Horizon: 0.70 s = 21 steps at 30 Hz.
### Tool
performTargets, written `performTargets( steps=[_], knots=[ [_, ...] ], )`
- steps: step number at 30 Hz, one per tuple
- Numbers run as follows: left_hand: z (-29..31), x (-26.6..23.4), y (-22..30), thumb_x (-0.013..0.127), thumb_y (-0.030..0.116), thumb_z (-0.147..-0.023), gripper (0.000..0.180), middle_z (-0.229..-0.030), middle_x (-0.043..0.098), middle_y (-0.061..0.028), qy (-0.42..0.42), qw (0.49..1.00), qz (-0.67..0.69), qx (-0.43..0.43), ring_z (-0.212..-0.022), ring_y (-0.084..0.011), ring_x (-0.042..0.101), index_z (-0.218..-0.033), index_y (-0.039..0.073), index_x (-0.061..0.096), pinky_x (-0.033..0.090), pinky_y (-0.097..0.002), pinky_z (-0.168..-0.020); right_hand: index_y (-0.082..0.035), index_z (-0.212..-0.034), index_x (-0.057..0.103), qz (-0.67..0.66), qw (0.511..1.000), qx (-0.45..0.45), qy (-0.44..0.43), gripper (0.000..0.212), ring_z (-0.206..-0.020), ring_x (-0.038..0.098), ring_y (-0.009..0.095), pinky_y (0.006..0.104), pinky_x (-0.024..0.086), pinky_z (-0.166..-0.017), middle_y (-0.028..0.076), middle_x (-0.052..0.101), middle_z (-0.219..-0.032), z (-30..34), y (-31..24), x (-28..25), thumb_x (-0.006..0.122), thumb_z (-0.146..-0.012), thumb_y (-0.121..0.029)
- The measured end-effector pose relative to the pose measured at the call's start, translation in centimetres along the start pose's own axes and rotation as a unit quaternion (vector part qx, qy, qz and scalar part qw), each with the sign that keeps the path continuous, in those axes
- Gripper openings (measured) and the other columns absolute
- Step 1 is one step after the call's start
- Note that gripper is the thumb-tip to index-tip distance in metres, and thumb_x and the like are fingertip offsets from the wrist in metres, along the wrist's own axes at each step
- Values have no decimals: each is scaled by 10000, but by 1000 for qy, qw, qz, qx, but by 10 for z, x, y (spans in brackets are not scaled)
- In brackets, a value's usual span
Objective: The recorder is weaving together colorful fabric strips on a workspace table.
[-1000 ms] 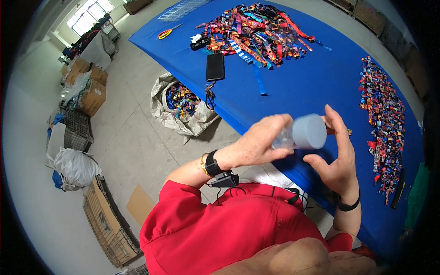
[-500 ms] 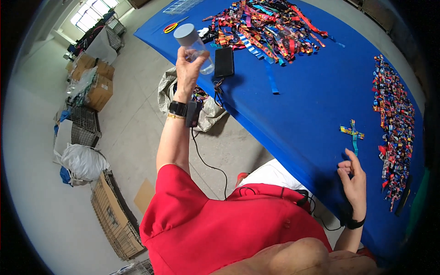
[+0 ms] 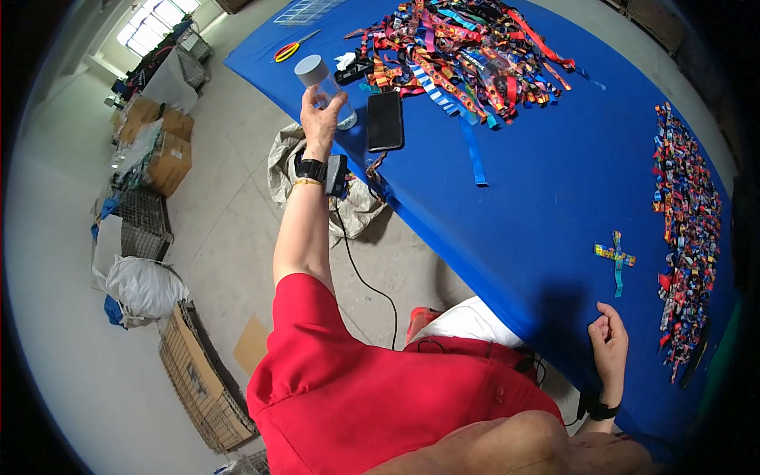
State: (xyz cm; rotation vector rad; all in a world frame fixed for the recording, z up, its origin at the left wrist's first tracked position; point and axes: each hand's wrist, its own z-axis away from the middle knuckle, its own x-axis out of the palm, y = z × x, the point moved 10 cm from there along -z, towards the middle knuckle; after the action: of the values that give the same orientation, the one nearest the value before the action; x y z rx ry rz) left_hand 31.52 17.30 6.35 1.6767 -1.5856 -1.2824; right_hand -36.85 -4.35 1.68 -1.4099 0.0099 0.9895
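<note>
My left hand (image 3: 320, 119) is closed around a clear bottle (image 3: 326, 84) with a grey screw lid, by the far-left edge of the blue table. Whether the bottle's base rests on the cloth I cannot tell. A black phone (image 3: 385, 121) lies just right of it. My right hand (image 3: 609, 348) hovers at the table's near right, fingers loosely curled, thumb apart, nothing in it. Beyond its fingertips lies a small cross of patterned ribbon strips (image 3: 616, 255), with a teal strip pointing toward me.
A large heap of colourful ribbons (image 3: 475, 59) covers the far table (image 3: 514, 198). Long rows of ribbon pieces (image 3: 687, 229) run down the right side. Yellow-red scissors (image 3: 289, 51) and a white wire rack (image 3: 307, 11) lie far left. A pale sack (image 3: 355, 218) stands below the edge.
The bottle in my left hand has shifted slightly left and down. My right hand has drawn back toward me, away from the ribbon cross, its fingers more curled. The view has shifted slightly.
</note>
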Motion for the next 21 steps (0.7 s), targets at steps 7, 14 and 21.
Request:
performTargets(
  steps=[7,14,21],
  knots=[
    [-28,9,-17,845,295,-725,820,-1179,613,-185,27,999,-17,5,-1051,-270,618,-1375,14,432,503,-362,-881,-35,-1225,586,-12,1000,16,-8,353,-710,389,30,174,329,-627,-62,430,-813,-6,3,2,610,-875,6],
    [-3,0,-52,868,292,-670,768,-1086,584,-202,58,971,-230,-14,-961,-299,606,-1209,-74,462,489,-390,-880,-58,-1215,590,21,999,28,3,371,-695,400,34,177,339,-623,-65,433,-791,-4,-3,1,605,-859,43],
    [-35,-6,-105,795,404,-771,464,-878,605,-119,2,964,-259,-54,-799,-257,585,-938,31,576,488,-408,-740,-92,-1206,590,64,998,-29,1,394,-673,448,72,221,397,-615,-32,469,-768,-6,-6,-1,655,-835,22]
  ],
)
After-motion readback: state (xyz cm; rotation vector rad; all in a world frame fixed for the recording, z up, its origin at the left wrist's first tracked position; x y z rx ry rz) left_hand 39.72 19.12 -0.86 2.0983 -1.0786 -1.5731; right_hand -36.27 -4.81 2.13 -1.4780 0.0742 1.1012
